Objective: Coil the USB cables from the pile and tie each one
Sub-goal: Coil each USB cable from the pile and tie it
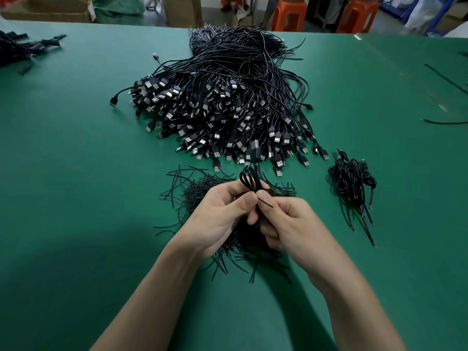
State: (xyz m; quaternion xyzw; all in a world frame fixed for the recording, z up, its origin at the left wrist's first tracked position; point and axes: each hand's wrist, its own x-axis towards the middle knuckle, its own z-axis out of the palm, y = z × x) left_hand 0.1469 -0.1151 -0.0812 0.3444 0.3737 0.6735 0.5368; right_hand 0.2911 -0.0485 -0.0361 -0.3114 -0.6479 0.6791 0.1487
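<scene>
Just above the green tabletop [76, 173], the left hand [222, 211] has its grip clamped on a coiled cable [249, 179], long axis pointing away toward the pile [228, 102]. The right hand [288, 224], close alongside, pinches a tie [265, 203] at the coil's waist. Loose ties [192, 191] lie beneath, finished coils [352, 181] to the right, orange stools [291, 16] beyond.

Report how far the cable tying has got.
Looks done: a small heap of coils at the right. In hand: the left hand grips one coiled cable while the right hand pinches a tie against it. Left: the big pile, most of the job.
</scene>
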